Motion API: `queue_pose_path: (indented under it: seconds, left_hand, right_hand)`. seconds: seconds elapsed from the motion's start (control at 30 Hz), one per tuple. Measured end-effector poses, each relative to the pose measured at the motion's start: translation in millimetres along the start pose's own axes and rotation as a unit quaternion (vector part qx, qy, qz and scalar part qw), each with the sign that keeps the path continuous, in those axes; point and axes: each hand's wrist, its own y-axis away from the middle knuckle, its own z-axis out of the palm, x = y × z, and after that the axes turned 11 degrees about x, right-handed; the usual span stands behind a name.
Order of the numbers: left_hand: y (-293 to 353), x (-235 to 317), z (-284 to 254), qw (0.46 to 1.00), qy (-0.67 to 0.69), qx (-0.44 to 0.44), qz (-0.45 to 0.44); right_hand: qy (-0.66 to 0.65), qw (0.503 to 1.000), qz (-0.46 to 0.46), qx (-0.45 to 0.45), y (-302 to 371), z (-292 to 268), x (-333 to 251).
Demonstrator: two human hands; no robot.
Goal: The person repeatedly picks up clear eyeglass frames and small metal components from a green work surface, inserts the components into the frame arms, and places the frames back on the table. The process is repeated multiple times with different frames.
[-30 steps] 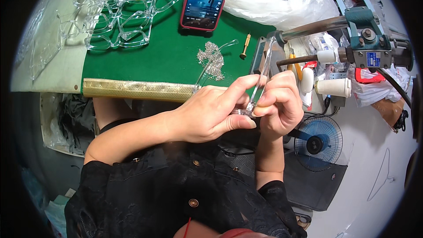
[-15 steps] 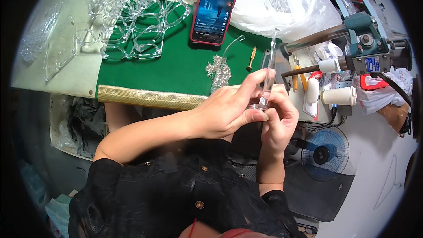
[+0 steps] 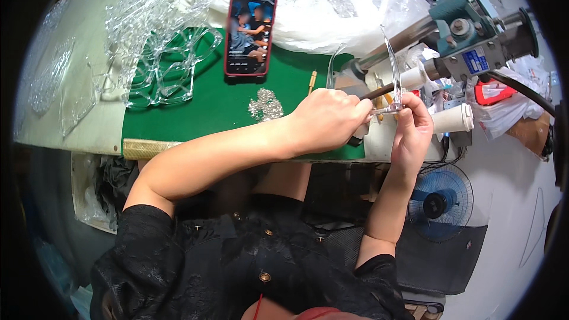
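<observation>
A clear plastic eyeglass frame (image 3: 386, 108) is held between my hands over the right side of the green mat, its two temples standing up and away from me. My left hand (image 3: 332, 120) is closed around its left part, the back of the hand hiding what the fingers grip. At the other end, my right hand (image 3: 413, 130) pinches the corner between thumb and fingers beside the right temple (image 3: 393, 65). A pile of tiny silvery metal parts (image 3: 267, 105) lies left of my left hand. Just beyond that hand is a slim brass-coloured screwdriver (image 3: 312, 81).
Several clear eyeglass frames (image 3: 169, 74) are heaped at left. A red-cased phone (image 3: 251, 29) stands at the mat's back, before a white plastic bag (image 3: 332, 12). A teal bench machine (image 3: 462, 26) reaches in from the right, above a white cup (image 3: 453, 120). A fan (image 3: 437, 204) is below.
Both hands have moved right with the eyeglass frame and turned it, so its temples now stand apart. My left hand has rolled knuckles-up. The metal parts' pile is uncovered. The phone's picture differs.
</observation>
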Motion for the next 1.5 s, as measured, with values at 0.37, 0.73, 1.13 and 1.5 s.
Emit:
queue_pose_path:
  seconds: [0.37, 0.73, 1.13, 1.5]
  left_hand:
    - [-37, 6, 35, 1.0, -0.007, 0.029, -0.01]
    - [-45, 2, 49, 0.999, -0.02, 0.035, -0.019]
    - [-51, 6, 55, 0.998, 0.013, 0.052, -0.033]
    - [-43, 7, 64, 0.998, -0.003, 0.045, -0.05]
  right_hand:
    - [0.006, 0.999, -0.038, 0.035, -31, -22, 4]
    - [-0.014, 0.997, -0.033, 0.072, -45, -29, 21]
    - [-0.092, 0.927, -0.34, 0.13, -93, -58, -106]
    - [-0.075, 0.865, -0.471, 0.158, -49, -11, -82]
